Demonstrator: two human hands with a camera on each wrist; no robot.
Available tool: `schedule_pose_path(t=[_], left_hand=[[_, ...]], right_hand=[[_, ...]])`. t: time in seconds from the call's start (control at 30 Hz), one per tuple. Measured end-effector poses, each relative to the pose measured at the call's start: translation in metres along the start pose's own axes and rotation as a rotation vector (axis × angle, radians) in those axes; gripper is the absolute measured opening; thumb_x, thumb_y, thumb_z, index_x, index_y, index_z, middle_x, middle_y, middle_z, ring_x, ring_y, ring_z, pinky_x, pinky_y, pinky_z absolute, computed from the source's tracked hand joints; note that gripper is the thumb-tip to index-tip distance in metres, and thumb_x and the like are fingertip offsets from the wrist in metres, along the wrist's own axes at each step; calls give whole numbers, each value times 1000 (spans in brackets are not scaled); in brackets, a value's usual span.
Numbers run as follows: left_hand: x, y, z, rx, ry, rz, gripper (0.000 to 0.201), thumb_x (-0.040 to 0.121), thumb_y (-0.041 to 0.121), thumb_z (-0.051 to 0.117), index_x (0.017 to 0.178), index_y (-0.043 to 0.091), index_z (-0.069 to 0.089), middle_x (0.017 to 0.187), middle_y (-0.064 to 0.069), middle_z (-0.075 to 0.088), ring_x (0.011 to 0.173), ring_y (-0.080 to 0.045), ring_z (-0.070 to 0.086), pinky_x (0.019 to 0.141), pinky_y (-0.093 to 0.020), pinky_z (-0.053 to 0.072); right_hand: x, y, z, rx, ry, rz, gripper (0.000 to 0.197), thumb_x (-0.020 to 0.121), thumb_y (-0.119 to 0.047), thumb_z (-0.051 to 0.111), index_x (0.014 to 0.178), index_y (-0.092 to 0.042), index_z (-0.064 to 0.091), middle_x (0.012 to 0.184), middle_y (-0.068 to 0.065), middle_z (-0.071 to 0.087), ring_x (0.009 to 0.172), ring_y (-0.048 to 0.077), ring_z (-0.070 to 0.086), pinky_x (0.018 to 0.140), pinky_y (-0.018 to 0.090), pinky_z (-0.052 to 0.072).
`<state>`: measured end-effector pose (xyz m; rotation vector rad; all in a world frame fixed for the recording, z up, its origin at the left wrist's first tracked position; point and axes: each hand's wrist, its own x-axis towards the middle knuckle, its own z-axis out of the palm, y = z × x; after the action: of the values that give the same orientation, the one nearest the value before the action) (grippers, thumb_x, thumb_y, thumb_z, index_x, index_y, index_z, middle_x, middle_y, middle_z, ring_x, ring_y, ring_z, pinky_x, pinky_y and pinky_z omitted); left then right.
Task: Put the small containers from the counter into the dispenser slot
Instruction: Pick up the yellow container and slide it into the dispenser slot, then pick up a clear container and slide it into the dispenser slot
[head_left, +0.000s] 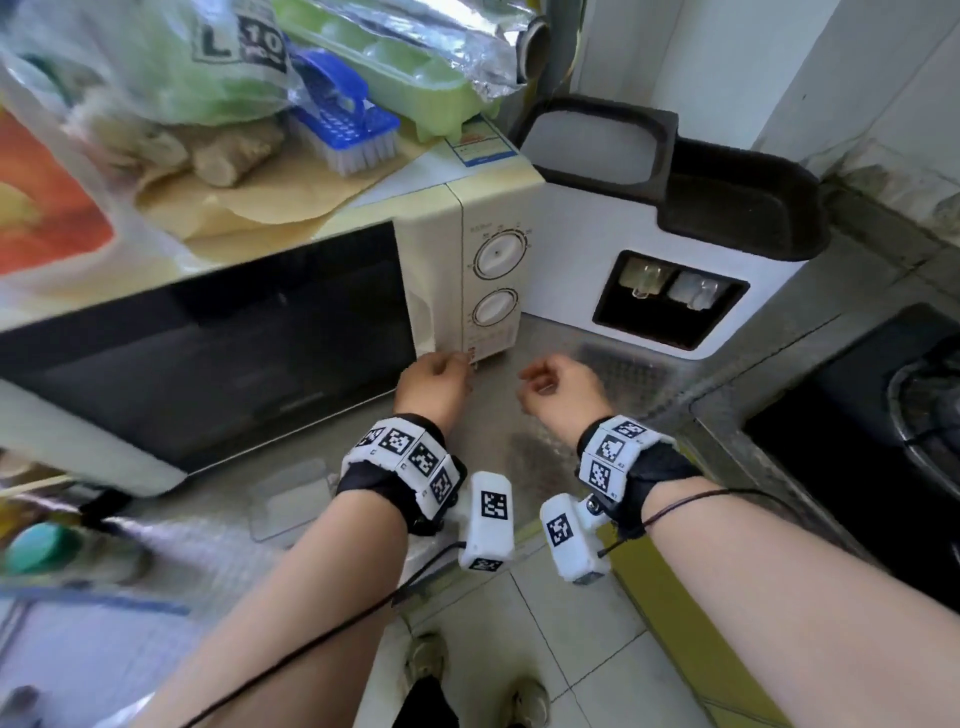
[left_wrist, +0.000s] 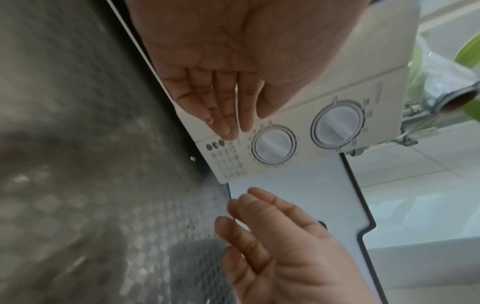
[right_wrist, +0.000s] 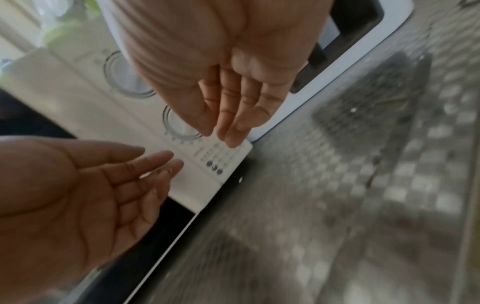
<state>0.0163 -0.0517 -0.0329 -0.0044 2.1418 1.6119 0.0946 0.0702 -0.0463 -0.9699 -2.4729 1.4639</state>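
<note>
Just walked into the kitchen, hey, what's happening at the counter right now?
A person stands at the steel counter with both hands empty. The left hand hovers by the microwave panel's lower corner, the right hand beside it, fingers relaxed. Two small clear containers already sit in the white dispenser's slot.

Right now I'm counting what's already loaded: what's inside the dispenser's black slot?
Inside the dispenser slot two small clear containers sit side by side. The dark recess below them and the slot's depth behind them can't be made out.
</note>
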Motion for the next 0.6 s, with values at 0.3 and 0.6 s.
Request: schedule_pose_path(t=[0.3, 0.6], left_hand=[[-38, -25, -74, -155, 249, 19, 26, 91, 13, 48, 106, 8, 68, 77, 2, 65, 75, -16, 60, 85, -30, 50], [-63, -63, -140, -182, 558, -15, 13, 90, 17, 51, 90, 19, 64, 91, -6, 67, 96, -26, 66, 96, -39, 52]], right_hand=[[-43, -19, 62, -105, -381, -88, 27, 74, -12, 72, 97, -19, 60, 81, -5, 58, 77, 15, 56, 81, 29, 50], [-58, -38, 114, -252, -555, -196, 54, 72, -14, 74, 121, -14, 54, 102, -1, 54, 91, 19, 58, 88, 33, 51]])
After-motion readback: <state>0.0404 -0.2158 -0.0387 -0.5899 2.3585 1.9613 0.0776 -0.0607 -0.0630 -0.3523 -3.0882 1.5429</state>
